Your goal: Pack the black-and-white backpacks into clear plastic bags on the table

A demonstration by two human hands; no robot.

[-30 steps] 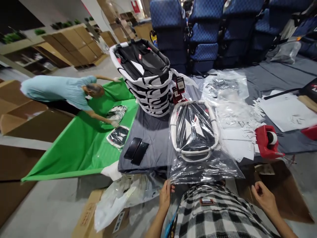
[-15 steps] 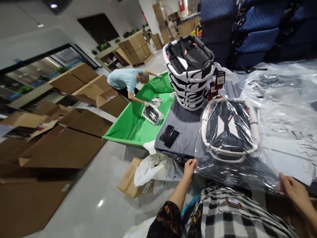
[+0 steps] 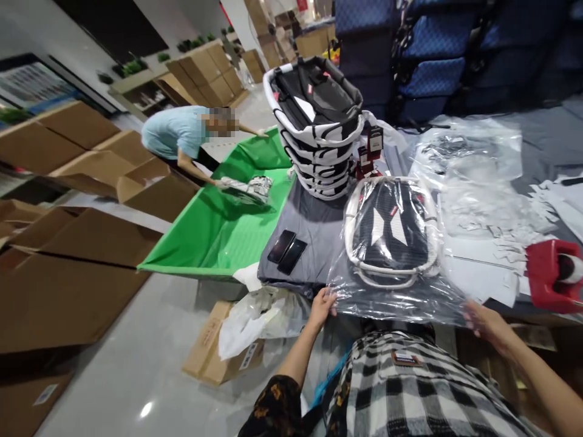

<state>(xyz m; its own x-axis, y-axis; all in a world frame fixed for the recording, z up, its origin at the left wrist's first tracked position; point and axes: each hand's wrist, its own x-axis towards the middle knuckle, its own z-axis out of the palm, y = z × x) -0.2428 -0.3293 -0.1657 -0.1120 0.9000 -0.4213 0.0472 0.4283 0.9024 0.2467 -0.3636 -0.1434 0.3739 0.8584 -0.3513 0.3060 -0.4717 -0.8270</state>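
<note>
A black and white basket lies on the grey-covered table inside a clear plastic bag. My left hand pinches the bag's near left corner. At the near right corner, my right hand grips the bag's edge, its fingers slightly blurred. Between the two hands the plastic is stretched along the table's front edge. Behind the bagged basket, to the left, rises a stack of similar baskets with red and black tags.
Two dark phones lie left of the bag. A red tape dispenser and plastic bags are on the right. Beyond the table's left side, a co-worker bends over a green bin. A cardboard box is on the floor.
Both hands keep hold of the bag, and its near edge is pulled straighter, with the right hand closer in. The co-worker's bagged item has tilted. My view has swung right, showing the tape dispenser.
</note>
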